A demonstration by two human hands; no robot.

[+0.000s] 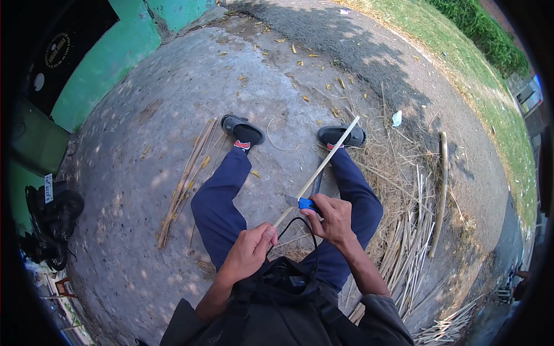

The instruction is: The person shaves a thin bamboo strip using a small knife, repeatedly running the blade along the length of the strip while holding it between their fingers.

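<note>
A long pale strip (323, 164), apparently bamboo, slants up and away between my legs, its far end over my right shoe. My left hand (252, 247) is closed around its near end, in front of my lap. My right hand (334, 216) grips a blue-handled utility knife (307, 204). The knife's blade points left and lies across the strip, a short way beyond my left hand. Beneath the strip, a dark flat blade-like piece (317, 183) shows beside my right leg; its near part is hidden.
Brown split lengths (186, 183) lie left of my left leg. Thin pale strips (412, 245) and shavings (384, 167) are heaped on the right, beside a thick pole (440, 196). A dark cord (314, 242) loops near my hands. A motorcycle (55, 222) stands far left.
</note>
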